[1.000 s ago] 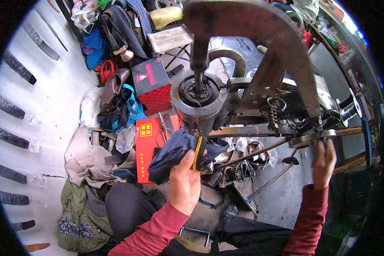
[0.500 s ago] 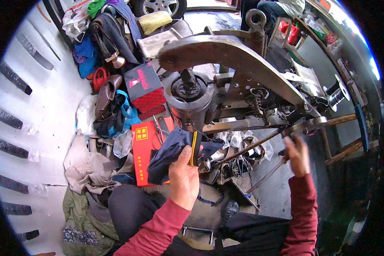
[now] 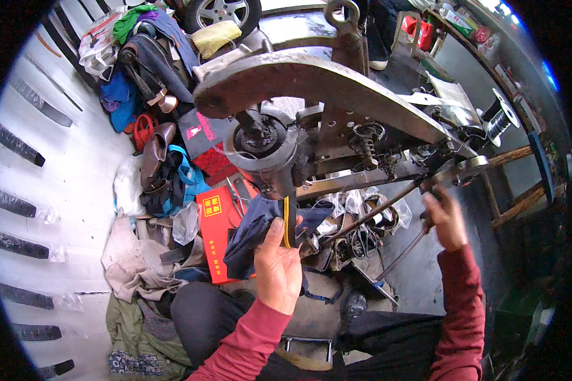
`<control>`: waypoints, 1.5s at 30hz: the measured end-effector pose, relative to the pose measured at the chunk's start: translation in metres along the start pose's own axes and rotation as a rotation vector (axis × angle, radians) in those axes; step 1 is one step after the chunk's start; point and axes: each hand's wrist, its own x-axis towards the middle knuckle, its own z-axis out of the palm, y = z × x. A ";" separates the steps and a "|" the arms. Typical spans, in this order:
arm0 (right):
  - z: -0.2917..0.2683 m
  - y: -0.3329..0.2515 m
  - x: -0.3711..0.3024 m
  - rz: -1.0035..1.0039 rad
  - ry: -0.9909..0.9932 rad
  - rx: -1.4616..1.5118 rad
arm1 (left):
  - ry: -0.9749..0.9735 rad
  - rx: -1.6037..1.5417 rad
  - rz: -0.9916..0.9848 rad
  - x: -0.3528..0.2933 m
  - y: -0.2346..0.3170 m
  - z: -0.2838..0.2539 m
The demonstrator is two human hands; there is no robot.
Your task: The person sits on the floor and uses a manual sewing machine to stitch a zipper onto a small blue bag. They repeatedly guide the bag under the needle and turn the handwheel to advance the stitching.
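Observation:
My left hand (image 3: 278, 273) pinches a navy cloth piece (image 3: 253, 232) with a black strip edged in yellow, thumb lying on the strip. The cloth sits directly below the round head (image 3: 260, 152) of a worn metal hand-crank sewing machine (image 3: 311, 79); whether a needle is in it is hidden. Over at the machine's right end my right hand (image 3: 448, 219), somewhat blurred, is closed round a dark handle by the crank wheel (image 3: 461, 170). A thin metal rod slants down from near that hand.
Behind the cloth lies a red box (image 3: 213, 247) with scissors (image 3: 237, 195) on it. Shoes and bags are heaped at the left, near a white wall hung with black strips. A thread spool (image 3: 502, 119) stands at right. Small items lie under the machine (image 3: 362, 244).
The whole view has shifted, putting the machine's head lower and further left in the picture. My left hand still holds the cloth under it; my right hand stays by the crank.

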 end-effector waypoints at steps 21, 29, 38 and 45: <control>-0.049 -0.009 0.048 -0.192 0.628 -0.421 | -0.019 -0.020 -0.019 0.005 0.005 0.005; -0.046 -0.011 0.019 -0.344 0.138 -0.047 | -0.049 -0.020 -0.021 0.003 0.003 0.006; -0.003 0.001 0.017 0.162 -0.035 0.066 | 0.006 -0.005 -0.026 0.008 0.003 0.004; -0.048 -0.029 0.036 -0.606 0.668 -0.524 | -0.025 -0.010 -0.036 0.011 0.004 0.006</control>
